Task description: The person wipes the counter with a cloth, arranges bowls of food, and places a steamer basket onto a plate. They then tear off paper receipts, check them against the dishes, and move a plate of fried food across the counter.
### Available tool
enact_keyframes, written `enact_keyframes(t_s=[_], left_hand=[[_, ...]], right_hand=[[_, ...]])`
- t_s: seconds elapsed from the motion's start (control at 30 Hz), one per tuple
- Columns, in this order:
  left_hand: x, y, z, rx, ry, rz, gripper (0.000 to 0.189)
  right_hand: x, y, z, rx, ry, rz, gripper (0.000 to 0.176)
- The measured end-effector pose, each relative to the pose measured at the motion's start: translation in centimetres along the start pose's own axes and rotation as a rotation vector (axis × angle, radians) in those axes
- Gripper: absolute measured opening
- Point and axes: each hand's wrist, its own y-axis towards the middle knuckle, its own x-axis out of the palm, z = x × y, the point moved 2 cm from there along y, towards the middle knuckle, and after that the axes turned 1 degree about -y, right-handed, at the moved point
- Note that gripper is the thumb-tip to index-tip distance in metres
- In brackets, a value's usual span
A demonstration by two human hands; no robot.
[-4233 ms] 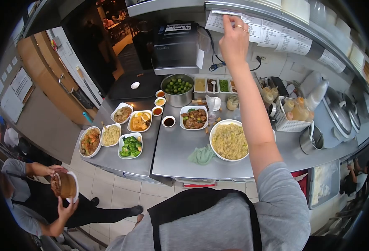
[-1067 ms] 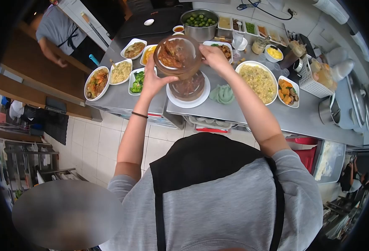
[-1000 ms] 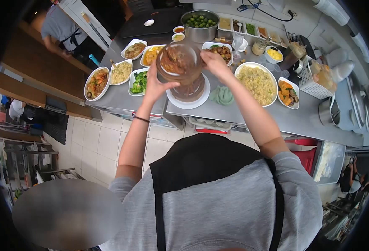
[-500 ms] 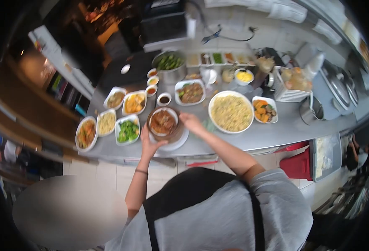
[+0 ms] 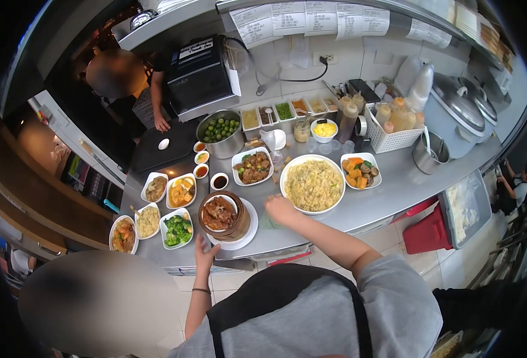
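Because the steamer [image 5: 234, 231] stands on its plate [image 5: 251, 230] near the front edge of the surface [image 5: 365, 209], a knock could tip it.
From the head view, our left hand [image 5: 203, 254] is spread just beside it; our right hand [image 5: 280, 210] curls by the cloth [image 5: 268, 223], its grip unclear. Meat [image 5: 218, 213] fills the steamer's bowl; our forearm could jolt the rice [image 5: 314, 184]. The pot [image 5: 231, 146] holds green fruit [image 5: 220, 129].
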Motion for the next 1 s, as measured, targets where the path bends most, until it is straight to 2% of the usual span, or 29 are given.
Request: enact_keyframes(t_s=[0.07,0.1,0.17,0.3,0.37,0.5,0.57,0.63,0.7,0.77,0.83,0.93,1.0], left_hand=[[-0.3,-0.3,-2.2,-0.228,-0.088,-0.017,0.069],[-0.2,-0.5,-3.2,-0.225,-0.088,-0.017,0.069],[0.1,-0.4,-4.7,-0.259,-0.250,-0.007,0.054],[0.8,-0.2,-4.1,-0.320,-0.285,-0.031,0.053],[1.3,0.6,-4.8,-0.345,-0.304,-0.003,0.051],[1.9,1.4,-4.9,-0.392,-0.414,0.071,0.045],[2.3,2.1,-5.4,-0.407,-0.438,0.062,0.044],[2.3,2.2,-5.9,-0.424,-0.461,0.049,0.043],[2.3,2.6,-6.0,-0.458,-0.499,0.025,0.040],[2.3,2.9,-5.8,-0.461,-0.475,0.008,0.038],[2.4,2.7,-5.4,-0.470,-0.451,0.001,0.036],[2.5,2.5,-5.2,-0.451,-0.441,-0.007,0.047],[2.5,2.7,-5.6,-0.463,-0.440,0.024,0.031]], right_hand=[[3.9,-2.1,0.3,-0.083,-0.144,0.103,0.015],[4.1,-3.1,0.2,-0.083,-0.145,0.105,0.015],[3.5,-4.7,-0.4,-0.147,-0.011,-0.092,0.016],[0.6,-3.0,0.0,-0.070,0.086,-0.135,0.016],[-0.5,-0.8,0.2,0.031,0.072,-0.150,0.019],[5.9,0.4,-0.1,0.116,0.179,-0.085,0.028],[8.8,-1.3,-0.7,-0.042,-0.072,0.157,0.035],[8.6,-4.4,-1.2,-0.188,0.063,0.057,0.036],[7.6,-8.5,-0.9,-0.360,0.166,0.097,0.038],[6.8,-12.4,1.5,-0.384,0.301,0.227,0.038],[5.2,-16.1,5.6,-0.224,0.296,0.218,0.037],[3.1,-21.7,14.2,0.028,0.282,0.334,0.036],[2.1,-25.7,20.6,0.262,0.210,0.463,0.035]])
